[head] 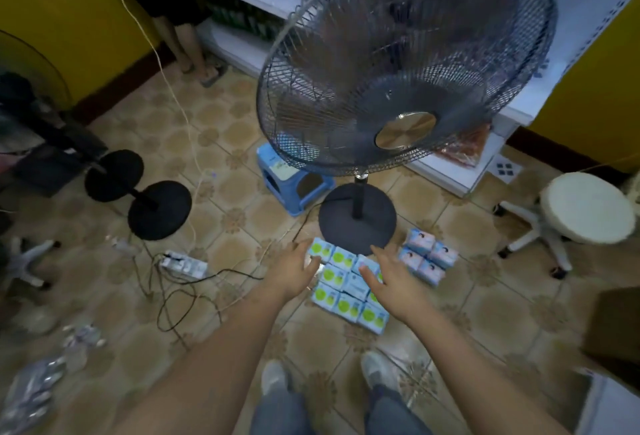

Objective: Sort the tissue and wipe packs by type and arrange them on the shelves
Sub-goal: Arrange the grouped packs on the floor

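1. We are looking down at a tiled floor (228,143), with both of our bare arms reaching forward over a block of green-dotted packs (341,296) lying flat on the tiles
2. Our left hand (294,270) is hovering at the block's left edge, fingers straight and loosely spread, holding nothing (whether the fingertips are touching the nearest pack we cannot tell, since the view is blurring there)
3. Our right hand (394,277) is spreading over the block's right side, fingers extended and relaxed, gripping nothing; contact with the packs beneath is likewise unclear
4. A smaller cluster of blue-and-pink packs (427,256) is sitting just to the right of the green-dotted block, near the fan base (356,218)
5. A tall pedestal fan (408,64) is standing right behind the packs, its round base just beside the block's far edge
6. White shelves (450,164) are running along the wall behind the fan, well apart from the packs
7. A small blue stool (291,180) is sitting left of the fan's pole, a white round stool (588,207) is standing at the right, and a power strip (183,263) with tangled cables is lying to the left of our left hand
8. Another person's legs (187,43) are showing at the far left end of the shelves
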Tool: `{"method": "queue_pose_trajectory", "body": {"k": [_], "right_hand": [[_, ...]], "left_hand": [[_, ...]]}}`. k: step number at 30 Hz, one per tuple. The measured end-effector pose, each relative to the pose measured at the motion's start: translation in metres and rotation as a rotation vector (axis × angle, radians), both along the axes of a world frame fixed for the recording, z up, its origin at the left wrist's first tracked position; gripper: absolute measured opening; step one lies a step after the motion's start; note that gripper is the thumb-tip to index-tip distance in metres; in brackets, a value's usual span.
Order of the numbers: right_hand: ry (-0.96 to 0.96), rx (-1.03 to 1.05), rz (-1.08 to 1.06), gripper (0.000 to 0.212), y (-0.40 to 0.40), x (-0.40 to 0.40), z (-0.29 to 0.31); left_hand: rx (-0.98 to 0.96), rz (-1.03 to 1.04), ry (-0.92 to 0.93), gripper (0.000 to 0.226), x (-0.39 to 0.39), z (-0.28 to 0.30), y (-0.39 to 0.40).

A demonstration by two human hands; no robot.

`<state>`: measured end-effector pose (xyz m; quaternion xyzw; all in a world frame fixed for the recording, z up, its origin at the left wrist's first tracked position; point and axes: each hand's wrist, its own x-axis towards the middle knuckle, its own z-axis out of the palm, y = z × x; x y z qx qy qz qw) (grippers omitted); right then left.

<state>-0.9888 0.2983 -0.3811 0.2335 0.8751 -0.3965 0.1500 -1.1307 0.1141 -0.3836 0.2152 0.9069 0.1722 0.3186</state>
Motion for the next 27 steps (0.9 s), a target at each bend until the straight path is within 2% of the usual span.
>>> {"method": "queue_pose_trajectory", "body": {"k": [6, 10, 14, 18, 23, 27], "right_hand": [[-0.061, 0.048, -0.012, 0.068, -0.045, -0.057, -0.049], [-0.121, 0.069, -0.083, 0.089, -0.076, -0.103, -0.099], [-0.186, 0.109, -0.077, 0.066, -0.096, -0.144, -0.164], [-0.175, 0.15, -0.008, 0.068, -0.094, -0.18, -0.273], [-0.239, 0.254, 0.029, 0.059, -0.068, -0.211, -0.465], [-0.274, 0.288, 0.013, 0.06, -0.042, -0.237, -0.618]], "left_hand": [[-0.05, -0.055, -0.082, 0.058, -0.06, -0.058, -0.061], [-0.089, -0.075, -0.124, 0.059, -0.117, -0.104, -0.099], [-0.101, -0.062, -0.112, 0.06, -0.17, -0.171, -0.116], [-0.061, -0.005, -0.152, 0.059, -0.204, -0.284, -0.109], [0.008, 0.064, -0.282, 0.059, -0.218, -0.475, -0.075], [-0.057, -0.078, -0.259, 0.071, -0.233, -0.621, -0.044]]}}
